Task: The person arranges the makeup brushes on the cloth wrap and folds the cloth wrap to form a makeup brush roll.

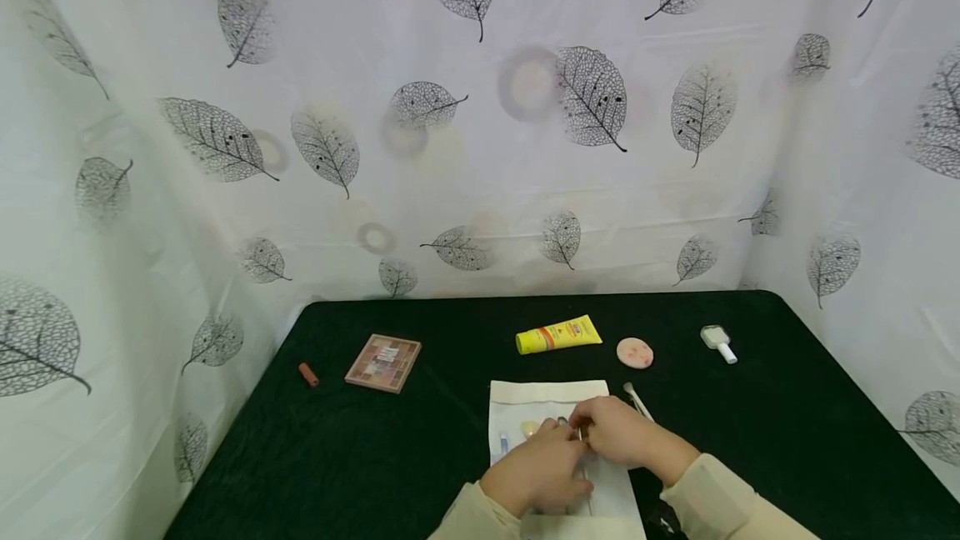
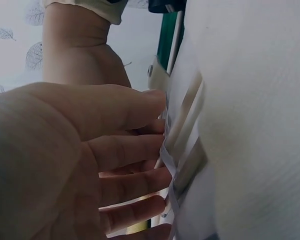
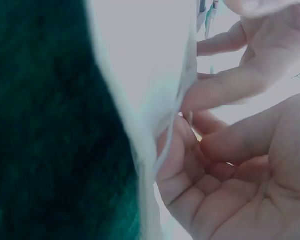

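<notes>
A white fabric case (image 1: 551, 392) lies unfolded before the person, with slim handles in its pocket (image 2: 190, 107). The left hand (image 1: 543, 469) rests over the case; in the left wrist view the left hand (image 2: 90, 145) has fairly straight fingers touching the pocket's edge. Just beyond it, the right hand (image 1: 618, 432) has curled fingers around the top of a thin brush (image 1: 580, 433). From the right wrist, the thumb and fingers of the right hand (image 3: 240, 175) meet beside the white fabric (image 3: 140, 60); what they pinch is mostly hidden.
On the dark green table (image 1: 420, 457), a brush (image 1: 637, 402) lies right of the case. Farther back are a yellow tube (image 1: 558, 335), a round pink pad (image 1: 634, 352) and a small white-handled item (image 1: 719, 343). A palette (image 1: 383, 363) and reddish-brown stick (image 1: 308, 374) lie left.
</notes>
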The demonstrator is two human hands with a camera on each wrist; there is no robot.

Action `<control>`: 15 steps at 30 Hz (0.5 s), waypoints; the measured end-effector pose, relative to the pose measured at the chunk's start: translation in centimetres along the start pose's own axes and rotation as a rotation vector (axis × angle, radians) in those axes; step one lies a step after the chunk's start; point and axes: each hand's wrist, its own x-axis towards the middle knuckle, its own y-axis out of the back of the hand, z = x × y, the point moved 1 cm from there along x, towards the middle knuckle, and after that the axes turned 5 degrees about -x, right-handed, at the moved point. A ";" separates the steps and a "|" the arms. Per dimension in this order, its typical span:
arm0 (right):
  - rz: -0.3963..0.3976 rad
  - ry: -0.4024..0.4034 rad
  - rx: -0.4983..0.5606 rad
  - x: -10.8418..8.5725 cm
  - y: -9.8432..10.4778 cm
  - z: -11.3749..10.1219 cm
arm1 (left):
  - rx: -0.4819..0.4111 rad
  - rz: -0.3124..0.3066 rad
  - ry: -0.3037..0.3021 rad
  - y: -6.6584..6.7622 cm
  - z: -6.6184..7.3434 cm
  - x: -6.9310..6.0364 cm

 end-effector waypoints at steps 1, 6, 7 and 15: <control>0.000 0.012 -0.010 -0.1 0.1 0.1 | 0.005 0.002 0.003 0.0 0.1 0.0; 0.068 0.045 -0.047 -0.9 1.0 0.7 | 0.011 0.005 0.024 -0.2 0.3 -0.1; 0.091 0.037 -0.050 -1.0 1.3 0.9 | 0.018 0.010 0.027 -0.3 0.3 0.0; 0.231 -0.113 -0.116 -2.0 2.8 3.2 | 0.043 0.014 0.069 -0.7 0.6 0.1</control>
